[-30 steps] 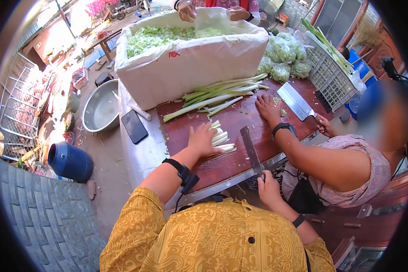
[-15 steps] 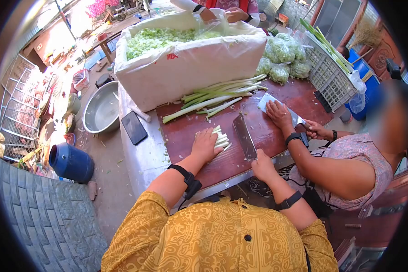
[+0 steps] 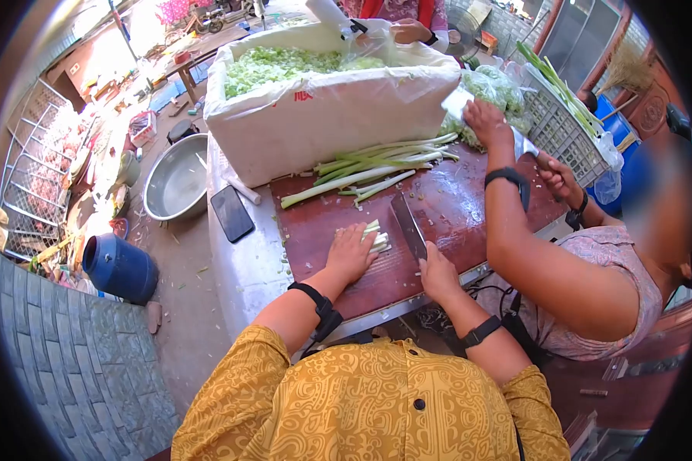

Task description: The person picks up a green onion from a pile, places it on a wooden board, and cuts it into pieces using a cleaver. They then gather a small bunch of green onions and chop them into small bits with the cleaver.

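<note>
My left hand [image 3: 351, 252] presses down over a short bundle of green onions [image 3: 373, 238], whose pale ends show past the fingers. In my right hand [image 3: 438, 273] is the handle of a cleaver [image 3: 409, 225]. Its blade stands on edge just right of the bundle, apart from it. Both lie over a reddish-brown board [image 3: 323, 286]. Behind my hands, a pile of long green onions [image 3: 377, 167] lies along the foot of a white foam box [image 3: 331, 115].
Chopped greens [image 3: 284, 69] fill the box. At right, a co-worker's hand [image 3: 487, 123] is raised with a second cleaver near bagged greens [image 3: 496, 88]. A phone [image 3: 232, 213] lies left, by a metal basin [image 3: 175, 180]. A crate [image 3: 565, 127] stands far right. Another person is behind the box.
The co-worker on the right has lifted their hand and cleaver off the board, up toward the bags. My cleaver has shifted slightly left, closer to my left hand, which stays on the green onions.
</note>
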Action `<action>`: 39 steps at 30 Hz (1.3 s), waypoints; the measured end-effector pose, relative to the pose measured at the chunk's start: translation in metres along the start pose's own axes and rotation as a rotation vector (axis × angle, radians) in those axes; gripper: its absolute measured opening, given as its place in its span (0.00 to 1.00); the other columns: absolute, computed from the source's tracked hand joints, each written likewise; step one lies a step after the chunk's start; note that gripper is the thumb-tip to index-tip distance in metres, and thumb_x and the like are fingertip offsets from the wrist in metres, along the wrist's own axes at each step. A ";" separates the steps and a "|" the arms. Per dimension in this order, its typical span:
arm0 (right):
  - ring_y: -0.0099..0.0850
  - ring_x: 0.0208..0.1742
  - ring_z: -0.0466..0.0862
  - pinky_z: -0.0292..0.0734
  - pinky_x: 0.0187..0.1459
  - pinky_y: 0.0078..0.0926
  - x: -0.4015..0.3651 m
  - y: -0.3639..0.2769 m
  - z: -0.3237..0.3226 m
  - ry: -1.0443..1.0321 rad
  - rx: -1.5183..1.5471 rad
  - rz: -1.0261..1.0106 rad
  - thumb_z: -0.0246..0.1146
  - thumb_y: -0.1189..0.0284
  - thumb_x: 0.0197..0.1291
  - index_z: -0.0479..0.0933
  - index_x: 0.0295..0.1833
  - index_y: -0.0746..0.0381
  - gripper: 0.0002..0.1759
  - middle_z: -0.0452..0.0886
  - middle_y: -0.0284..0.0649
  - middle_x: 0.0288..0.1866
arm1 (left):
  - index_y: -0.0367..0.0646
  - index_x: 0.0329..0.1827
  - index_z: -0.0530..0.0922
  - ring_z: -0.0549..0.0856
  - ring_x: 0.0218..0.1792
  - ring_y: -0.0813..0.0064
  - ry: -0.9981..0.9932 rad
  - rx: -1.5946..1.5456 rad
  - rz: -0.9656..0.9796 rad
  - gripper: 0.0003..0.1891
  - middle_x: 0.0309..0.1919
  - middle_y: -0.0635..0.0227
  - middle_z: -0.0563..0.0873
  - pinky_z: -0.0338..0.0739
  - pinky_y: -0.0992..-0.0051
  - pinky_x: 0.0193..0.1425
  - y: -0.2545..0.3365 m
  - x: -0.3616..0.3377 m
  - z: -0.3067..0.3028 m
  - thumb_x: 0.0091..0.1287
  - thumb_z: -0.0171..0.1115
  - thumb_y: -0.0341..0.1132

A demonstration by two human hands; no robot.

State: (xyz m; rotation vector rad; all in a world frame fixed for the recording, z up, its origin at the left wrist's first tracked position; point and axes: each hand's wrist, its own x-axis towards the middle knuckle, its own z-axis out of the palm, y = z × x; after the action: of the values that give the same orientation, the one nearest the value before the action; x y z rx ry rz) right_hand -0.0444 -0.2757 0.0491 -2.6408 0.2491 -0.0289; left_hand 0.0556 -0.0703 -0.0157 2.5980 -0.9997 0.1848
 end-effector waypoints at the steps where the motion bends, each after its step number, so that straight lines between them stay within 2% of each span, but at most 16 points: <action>1: 0.58 0.43 0.81 0.74 0.46 0.53 0.000 -0.002 -0.001 -0.052 -0.024 0.007 0.53 0.71 0.61 0.59 0.65 0.65 0.27 0.80 0.60 0.44 | 0.47 0.65 0.69 0.68 0.66 0.54 -0.004 -0.002 0.012 0.29 0.65 0.54 0.70 0.59 0.50 0.70 0.000 -0.002 -0.002 0.62 0.62 0.48; 3: 0.58 0.40 0.82 0.75 0.43 0.53 -0.004 -0.011 -0.004 -0.156 -0.072 0.023 0.54 0.72 0.62 0.52 0.71 0.64 0.33 0.81 0.60 0.38 | 0.47 0.65 0.69 0.69 0.65 0.55 -0.013 -0.008 0.037 0.29 0.64 0.54 0.71 0.60 0.50 0.69 -0.002 -0.007 -0.005 0.62 0.63 0.47; 7: 0.56 0.32 0.82 0.76 0.37 0.53 -0.020 -0.029 -0.002 -0.235 -0.131 -0.107 0.54 0.76 0.58 0.41 0.76 0.65 0.43 0.81 0.61 0.30 | 0.46 0.67 0.67 0.70 0.66 0.56 -0.038 -0.014 0.030 0.31 0.64 0.57 0.72 0.59 0.49 0.70 -0.005 -0.023 -0.016 0.63 0.62 0.47; 12: 0.57 0.31 0.81 0.75 0.36 0.54 -0.037 -0.044 0.008 -0.270 -0.117 -0.162 0.53 0.77 0.57 0.42 0.75 0.68 0.43 0.81 0.61 0.31 | 0.47 0.71 0.63 0.68 0.67 0.56 -0.087 0.063 -0.040 0.33 0.67 0.60 0.70 0.52 0.44 0.73 -0.002 -0.043 -0.033 0.65 0.57 0.51; 15: 0.58 0.30 0.81 0.74 0.36 0.55 -0.045 -0.046 0.011 -0.234 -0.084 -0.196 0.53 0.77 0.56 0.41 0.75 0.68 0.43 0.81 0.61 0.30 | 0.48 0.71 0.63 0.68 0.68 0.55 -0.033 0.102 -0.066 0.32 0.68 0.60 0.68 0.53 0.47 0.73 0.002 -0.050 -0.040 0.66 0.55 0.51; 18: 0.58 0.29 0.81 0.74 0.35 0.55 -0.048 -0.047 0.015 -0.209 -0.080 -0.183 0.52 0.78 0.57 0.41 0.76 0.66 0.42 0.80 0.60 0.29 | 0.48 0.68 0.67 0.69 0.67 0.54 0.038 0.062 -0.038 0.28 0.67 0.60 0.70 0.58 0.51 0.71 -0.006 -0.053 -0.025 0.67 0.56 0.48; 21: 0.57 0.27 0.80 0.74 0.34 0.55 -0.050 -0.048 0.014 -0.200 -0.088 -0.172 0.52 0.77 0.58 0.40 0.76 0.65 0.43 0.80 0.60 0.27 | 0.54 0.68 0.69 0.70 0.65 0.53 0.074 0.011 -0.035 0.23 0.66 0.60 0.71 0.61 0.51 0.69 -0.010 -0.053 -0.016 0.70 0.52 0.46; 24: 0.57 0.27 0.80 0.74 0.33 0.55 -0.051 -0.048 0.012 -0.194 -0.093 -0.186 0.52 0.77 0.58 0.40 0.77 0.63 0.43 0.80 0.59 0.27 | 0.58 0.65 0.72 0.74 0.61 0.52 0.120 -0.040 -0.015 0.20 0.63 0.60 0.75 0.65 0.51 0.66 -0.009 -0.053 -0.020 0.69 0.54 0.44; 25: 0.57 0.27 0.81 0.74 0.33 0.55 -0.051 -0.047 0.011 -0.196 -0.095 -0.192 0.52 0.76 0.58 0.40 0.77 0.63 0.43 0.80 0.59 0.27 | 0.58 0.59 0.76 0.76 0.59 0.53 0.192 -0.056 -0.010 0.17 0.60 0.61 0.78 0.66 0.51 0.65 -0.007 -0.053 -0.020 0.68 0.56 0.43; 28: 0.55 0.32 0.82 0.75 0.36 0.54 -0.049 -0.050 0.005 -0.276 -0.117 -0.119 0.50 0.76 0.58 0.40 0.78 0.58 0.43 0.82 0.58 0.32 | 0.53 0.51 0.79 0.78 0.57 0.54 0.245 -0.029 0.037 0.13 0.57 0.61 0.80 0.70 0.54 0.61 -0.008 -0.052 -0.021 0.64 0.61 0.39; 34: 0.56 0.31 0.83 0.76 0.36 0.54 -0.046 -0.045 0.013 -0.230 -0.075 -0.093 0.51 0.76 0.57 0.39 0.77 0.58 0.44 0.82 0.58 0.30 | 0.54 0.47 0.79 0.78 0.57 0.53 0.278 -0.055 0.048 0.10 0.57 0.62 0.80 0.71 0.52 0.59 -0.007 -0.053 -0.019 0.63 0.60 0.38; 35: 0.56 0.28 0.81 0.75 0.34 0.54 -0.045 -0.042 0.015 -0.198 -0.065 -0.150 0.54 0.75 0.59 0.39 0.77 0.62 0.44 0.80 0.58 0.26 | 0.53 0.45 0.78 0.78 0.57 0.53 0.308 -0.048 0.068 0.10 0.56 0.62 0.80 0.72 0.52 0.59 -0.009 -0.052 -0.016 0.61 0.62 0.37; 38: 0.57 0.32 0.81 0.75 0.38 0.54 -0.043 -0.041 0.015 -0.244 -0.055 -0.100 0.55 0.77 0.57 0.38 0.77 0.61 0.46 0.81 0.60 0.29 | 0.53 0.45 0.79 0.79 0.56 0.54 0.310 -0.044 0.060 0.09 0.55 0.63 0.80 0.72 0.53 0.59 -0.011 -0.050 -0.013 0.61 0.62 0.37; 39: 0.57 0.34 0.81 0.75 0.39 0.53 -0.043 -0.040 0.014 -0.227 -0.022 -0.091 0.56 0.77 0.56 0.41 0.76 0.61 0.45 0.81 0.61 0.31 | 0.53 0.44 0.79 0.79 0.56 0.54 0.307 -0.043 0.060 0.09 0.55 0.63 0.80 0.72 0.54 0.59 -0.013 -0.050 -0.010 0.61 0.62 0.37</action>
State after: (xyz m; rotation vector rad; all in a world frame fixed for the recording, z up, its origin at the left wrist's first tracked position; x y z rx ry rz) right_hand -0.0793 -0.2263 0.0566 -2.6460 0.0527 0.2433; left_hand 0.0270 -0.0267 -0.0221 2.4067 -0.9564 0.5518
